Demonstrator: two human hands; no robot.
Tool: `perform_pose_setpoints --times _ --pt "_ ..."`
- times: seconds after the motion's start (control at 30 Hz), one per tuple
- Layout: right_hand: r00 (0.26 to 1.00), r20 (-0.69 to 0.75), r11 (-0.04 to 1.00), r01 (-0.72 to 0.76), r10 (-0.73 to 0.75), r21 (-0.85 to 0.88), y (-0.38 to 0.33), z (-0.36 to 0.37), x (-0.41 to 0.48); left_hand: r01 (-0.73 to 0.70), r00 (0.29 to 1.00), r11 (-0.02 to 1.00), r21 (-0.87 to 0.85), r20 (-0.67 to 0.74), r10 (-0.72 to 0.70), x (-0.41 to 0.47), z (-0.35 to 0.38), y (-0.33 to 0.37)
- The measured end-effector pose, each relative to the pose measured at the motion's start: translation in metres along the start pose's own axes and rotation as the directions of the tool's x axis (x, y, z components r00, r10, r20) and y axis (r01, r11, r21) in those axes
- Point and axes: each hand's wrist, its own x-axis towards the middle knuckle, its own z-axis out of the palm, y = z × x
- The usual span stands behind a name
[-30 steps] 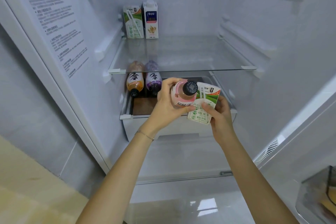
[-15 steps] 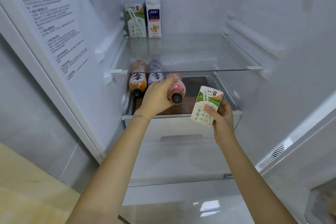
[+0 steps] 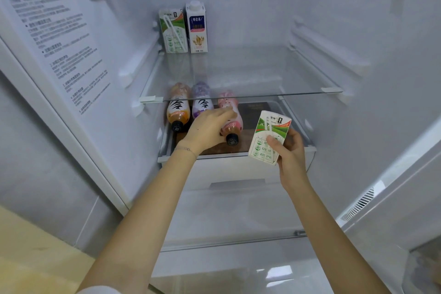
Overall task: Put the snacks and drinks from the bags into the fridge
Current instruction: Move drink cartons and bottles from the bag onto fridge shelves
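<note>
Since a second ago we are no longer holding the pink bottle up in front of the fridge: it is now lying on its side in the open drawer, cap pointing toward us, and the view is sitting closer in. Our left hand is resting on top of it, fingers together and nearly straight across its label, the thumb tucked down beside the neck. The pink bottle is lying just to the right of a purple bottle, which our hand is partly covering, and an orange bottle is lying at the left end of the row. Our right hand is gripping a milk carton over the drawer's front right corner, thumb pressing on its front face and fingers wrapping behind; the carton is tilting slightly and touching nothing else. We are wearing a thin bracelet on the left wrist. Above the drawer a glass shelf is carrying a second green carton and a blue carton, standing upright side by side at the back left. A printed sheet is covering the panel to the left.
</note>
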Motion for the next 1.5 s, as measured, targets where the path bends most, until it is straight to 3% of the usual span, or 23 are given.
perform_pose_setpoints --times 0.13,0.3,0.57,0.93,1.13,1.27,1.5 --pt "1.000 -0.002 1.000 0.009 -0.009 0.004 -0.002 0.000 0.000 0.015 0.996 0.999 -0.041 0.084 -0.012 0.002 -0.007 0.002" --pt "1.000 -0.006 1.000 0.012 -0.012 0.003 -0.004 -0.003 -0.001 0.070 0.947 0.998 -0.007 0.314 -0.064 0.001 -0.018 -0.001" --pt "1.000 0.018 1.000 -0.002 0.003 -0.028 -0.003 -0.001 -0.003 0.189 0.975 0.979 0.076 0.104 -0.196 0.005 0.008 -0.011" --pt "0.986 0.162 0.991 0.069 -0.050 -0.119 -0.022 0.000 -0.005 0.316 0.946 0.949 0.007 0.077 -0.316 0.026 0.006 -0.023" --pt "0.968 0.232 0.985 0.122 -0.091 -0.123 -0.030 0.009 -0.014 0.331 0.940 0.942 0.051 0.072 -0.334 0.023 0.009 -0.013" --pt "0.953 0.283 0.977 0.158 -0.112 -0.145 -0.036 0.013 -0.023 0.262 0.963 0.965 -0.020 -0.053 -0.263 -0.001 -0.012 0.011" --pt "0.927 0.333 0.974 0.213 -0.174 -0.083 -0.055 0.026 -0.037 0.185 0.980 0.932 -0.313 -0.019 -0.200 -0.046 -0.095 0.044"
